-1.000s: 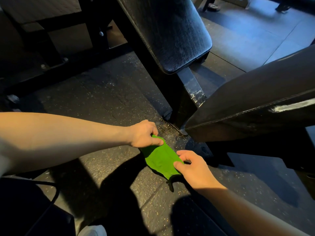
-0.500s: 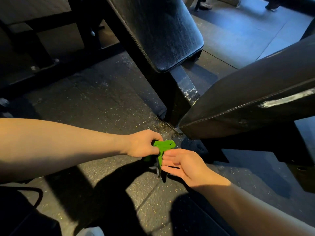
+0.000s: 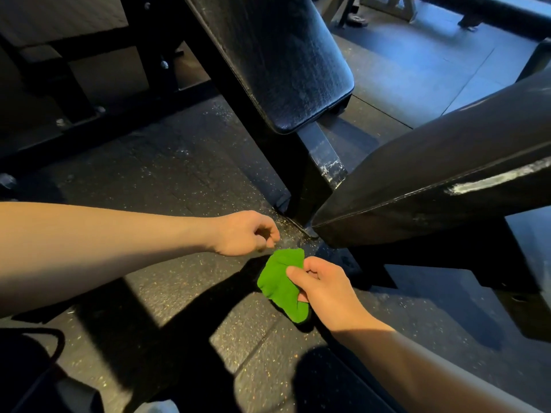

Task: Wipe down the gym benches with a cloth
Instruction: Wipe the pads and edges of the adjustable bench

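A small green cloth (image 3: 280,283) hangs folded just above the dark rubber floor. My right hand (image 3: 325,289) pinches it between thumb and fingers along its right edge. My left hand (image 3: 247,234) hovers just up and left of the cloth, fingers loosely curled, a small gap between it and the fabric. A black padded bench pad (image 3: 286,58) slants upward beyond the hands. A second black pad (image 3: 432,180) juts in from the right, its tip close to my hands.
A black steel post (image 3: 313,177) with scuffed paint meets the speckled rubber floor (image 3: 167,180) right behind the hands. A dark frame bar (image 3: 98,126) runs along the floor at left. Gym equipment legs (image 3: 351,16) stand in the background.
The cloth went from spread between both hands, to bunched, to folded in my right hand alone. My left hand let go of it and drew slightly away.
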`<action>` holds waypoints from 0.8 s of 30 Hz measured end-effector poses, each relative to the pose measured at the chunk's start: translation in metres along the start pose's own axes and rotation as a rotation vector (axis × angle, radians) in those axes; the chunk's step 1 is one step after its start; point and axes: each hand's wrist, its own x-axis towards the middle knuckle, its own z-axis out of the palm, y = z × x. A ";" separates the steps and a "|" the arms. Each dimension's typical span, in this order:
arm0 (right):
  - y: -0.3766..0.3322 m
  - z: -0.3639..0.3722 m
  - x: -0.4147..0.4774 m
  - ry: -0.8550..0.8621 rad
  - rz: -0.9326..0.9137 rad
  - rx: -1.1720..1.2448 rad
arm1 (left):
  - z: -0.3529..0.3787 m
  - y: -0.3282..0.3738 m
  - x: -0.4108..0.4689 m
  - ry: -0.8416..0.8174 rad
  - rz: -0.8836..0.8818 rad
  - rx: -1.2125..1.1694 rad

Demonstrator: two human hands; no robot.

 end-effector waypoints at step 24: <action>-0.188 -0.072 -0.062 0.327 -0.021 0.146 | -0.139 0.180 0.011 -0.109 0.543 0.245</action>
